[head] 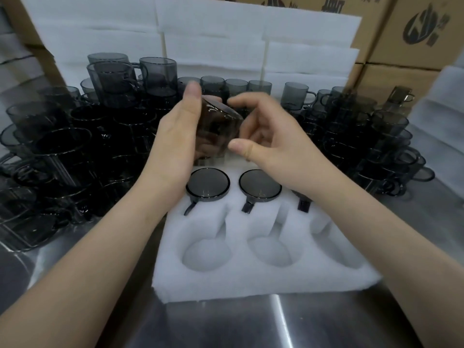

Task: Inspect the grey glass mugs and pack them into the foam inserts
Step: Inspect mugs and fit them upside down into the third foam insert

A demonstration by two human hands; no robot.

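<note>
A grey glass mug (216,129) is held tilted above the back of a white foam insert (253,277). My left hand (173,144) grips its left side, thumb up near the rim. My right hand (271,144) holds its right side with curled fingers and thumb. In the insert's back row sit two mugs (208,183) (259,185), handles pointing toward me; a third mug (302,203) is mostly hidden under my right wrist. The front row's cut-outs (207,254) are hollow.
Several stacked grey mugs (75,146) crowd the steel table on the left, and more mugs (376,146) stand on the right. White foam sheets (226,38) lean at the back against cardboard boxes (406,41). More foam (444,101) sits at the far right.
</note>
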